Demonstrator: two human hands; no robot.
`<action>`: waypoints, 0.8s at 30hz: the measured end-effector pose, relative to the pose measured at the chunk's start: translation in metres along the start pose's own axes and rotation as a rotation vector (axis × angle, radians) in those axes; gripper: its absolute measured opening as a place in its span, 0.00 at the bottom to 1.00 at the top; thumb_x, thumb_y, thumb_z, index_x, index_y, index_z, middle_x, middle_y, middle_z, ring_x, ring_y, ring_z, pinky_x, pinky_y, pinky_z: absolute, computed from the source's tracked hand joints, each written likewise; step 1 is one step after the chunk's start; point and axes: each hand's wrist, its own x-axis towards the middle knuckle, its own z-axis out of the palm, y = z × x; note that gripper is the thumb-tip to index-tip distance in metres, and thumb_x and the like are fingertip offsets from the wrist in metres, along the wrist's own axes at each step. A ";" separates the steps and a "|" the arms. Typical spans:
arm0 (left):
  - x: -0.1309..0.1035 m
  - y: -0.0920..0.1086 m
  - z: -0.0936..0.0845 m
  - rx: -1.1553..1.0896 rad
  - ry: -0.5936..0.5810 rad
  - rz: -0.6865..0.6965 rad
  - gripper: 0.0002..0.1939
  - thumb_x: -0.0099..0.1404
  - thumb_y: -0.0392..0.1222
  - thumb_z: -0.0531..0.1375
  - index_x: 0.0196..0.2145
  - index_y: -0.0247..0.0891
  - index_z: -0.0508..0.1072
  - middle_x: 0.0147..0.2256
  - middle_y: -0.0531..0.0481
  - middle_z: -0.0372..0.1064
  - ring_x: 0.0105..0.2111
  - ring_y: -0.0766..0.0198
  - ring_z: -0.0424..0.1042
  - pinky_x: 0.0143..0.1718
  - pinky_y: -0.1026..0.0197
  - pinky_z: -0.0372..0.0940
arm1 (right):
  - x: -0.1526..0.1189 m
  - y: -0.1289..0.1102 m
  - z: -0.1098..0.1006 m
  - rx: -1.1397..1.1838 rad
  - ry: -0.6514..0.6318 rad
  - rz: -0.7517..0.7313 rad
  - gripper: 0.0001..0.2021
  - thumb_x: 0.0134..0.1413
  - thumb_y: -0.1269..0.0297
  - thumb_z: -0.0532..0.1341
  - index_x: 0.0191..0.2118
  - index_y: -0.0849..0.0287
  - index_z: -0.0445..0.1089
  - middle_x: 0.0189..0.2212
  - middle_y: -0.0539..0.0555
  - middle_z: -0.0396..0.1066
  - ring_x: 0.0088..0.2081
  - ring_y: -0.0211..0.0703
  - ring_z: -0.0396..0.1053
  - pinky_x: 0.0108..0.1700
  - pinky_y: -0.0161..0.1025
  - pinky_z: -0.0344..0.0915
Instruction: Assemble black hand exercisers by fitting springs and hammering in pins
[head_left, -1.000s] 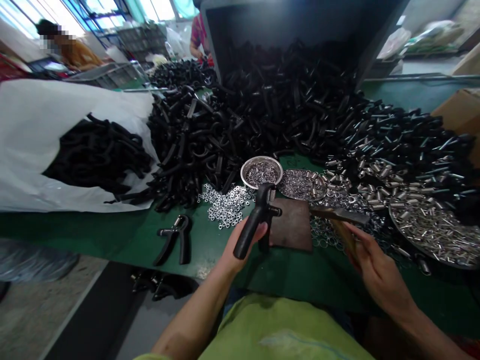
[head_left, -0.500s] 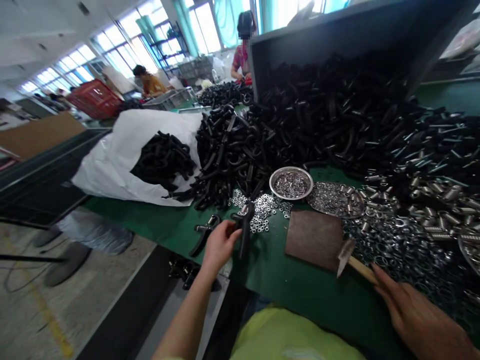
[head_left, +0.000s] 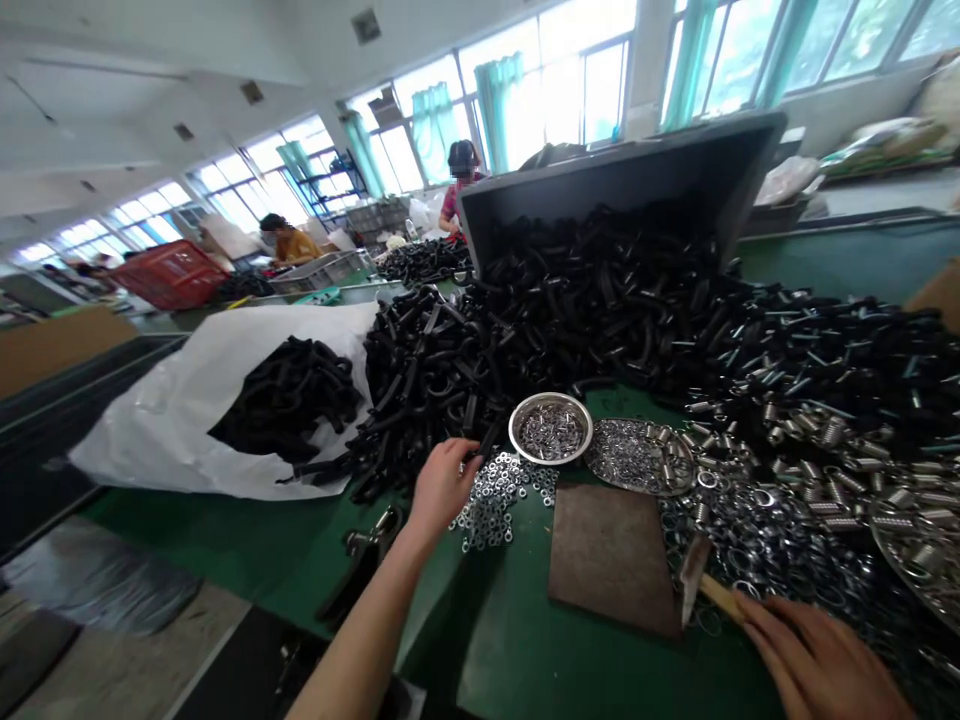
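Observation:
My left hand is at the front edge of a heap of black plastic clamp parts. Its thumb and fingertips close on a black clamp handle, partly hidden by the fingers. Small metal nuts lie loose just beside that hand. A black clamp with a metal pin rests on the green table, left of my forearm. In my right hand is the wooden handle of a hammer, its head near the lower right corner of a brown square plate.
A metal bowl of small metal pieces stands behind the plate, beside a flat dish of similar pieces. Springs and rings spread rightward. A tipped grey bin and a white sack hold black parts. Two people sit farther back.
My left hand has moved from over the nuts to the heap's edge; the black clamp piece there no longer covers the nuts. The view tilted up. My right hand still grips the hammer.

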 end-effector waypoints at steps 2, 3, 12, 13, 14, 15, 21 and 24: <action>0.054 0.046 0.021 -0.037 -0.052 0.138 0.12 0.65 0.40 0.53 0.44 0.41 0.72 0.45 0.46 0.69 0.48 0.59 0.65 0.50 0.58 0.60 | 0.016 -0.001 0.000 0.040 0.004 -0.009 0.15 0.55 0.69 0.53 0.44 0.54 0.73 0.38 0.57 0.73 0.39 0.51 0.69 0.41 0.48 0.64; 0.079 0.068 0.033 -0.025 -0.108 0.167 0.13 0.65 0.39 0.52 0.45 0.41 0.72 0.46 0.46 0.69 0.49 0.59 0.64 0.51 0.58 0.59 | 0.024 -0.002 0.000 0.061 0.008 -0.008 0.15 0.55 0.69 0.53 0.45 0.54 0.73 0.38 0.57 0.73 0.40 0.50 0.69 0.42 0.48 0.64; 0.210 0.169 0.127 -0.039 -0.354 0.010 0.17 0.64 0.44 0.58 0.49 0.32 0.67 0.48 0.40 0.66 0.45 0.56 0.68 0.45 0.51 0.66 | 0.082 -0.013 -0.012 0.273 -0.024 0.077 0.14 0.57 0.73 0.53 0.44 0.58 0.72 0.37 0.57 0.72 0.41 0.46 0.68 0.43 0.43 0.66; 0.214 0.170 0.131 -0.059 -0.368 -0.016 0.19 0.65 0.45 0.57 0.50 0.33 0.66 0.49 0.41 0.65 0.45 0.57 0.68 0.44 0.50 0.67 | 0.085 -0.013 -0.014 0.290 -0.043 0.086 0.14 0.57 0.74 0.52 0.43 0.59 0.72 0.36 0.57 0.72 0.40 0.45 0.68 0.42 0.43 0.67; 0.217 0.171 0.134 -0.087 -0.375 -0.038 0.19 0.64 0.45 0.57 0.50 0.32 0.66 0.49 0.41 0.65 0.45 0.57 0.68 0.44 0.50 0.67 | 0.087 -0.011 -0.017 0.304 -0.062 0.096 0.14 0.57 0.74 0.52 0.43 0.59 0.72 0.36 0.57 0.72 0.40 0.45 0.67 0.41 0.43 0.67; 0.219 0.170 0.135 -0.124 -0.378 -0.053 0.19 0.63 0.43 0.58 0.49 0.31 0.67 0.48 0.39 0.66 0.45 0.55 0.69 0.45 0.50 0.66 | 0.089 -0.008 -0.020 0.316 -0.082 0.106 0.13 0.57 0.74 0.52 0.42 0.60 0.72 0.35 0.57 0.71 0.39 0.45 0.67 0.40 0.43 0.67; 0.204 0.169 0.106 -0.508 -0.366 -0.023 0.19 0.60 0.34 0.54 0.50 0.35 0.68 0.40 0.42 0.74 0.37 0.57 0.75 0.39 0.57 0.67 | 0.112 0.032 -0.017 0.309 -0.154 0.238 0.13 0.61 0.70 0.50 0.42 0.61 0.72 0.35 0.57 0.71 0.39 0.45 0.65 0.43 0.43 0.65; 0.167 0.161 0.078 -0.847 -0.398 0.000 0.16 0.63 0.38 0.50 0.48 0.37 0.66 0.40 0.45 0.75 0.34 0.61 0.75 0.36 0.58 0.69 | 0.136 0.057 0.002 0.175 -0.222 0.316 0.14 0.62 0.66 0.50 0.41 0.61 0.73 0.35 0.58 0.71 0.41 0.46 0.64 0.44 0.43 0.63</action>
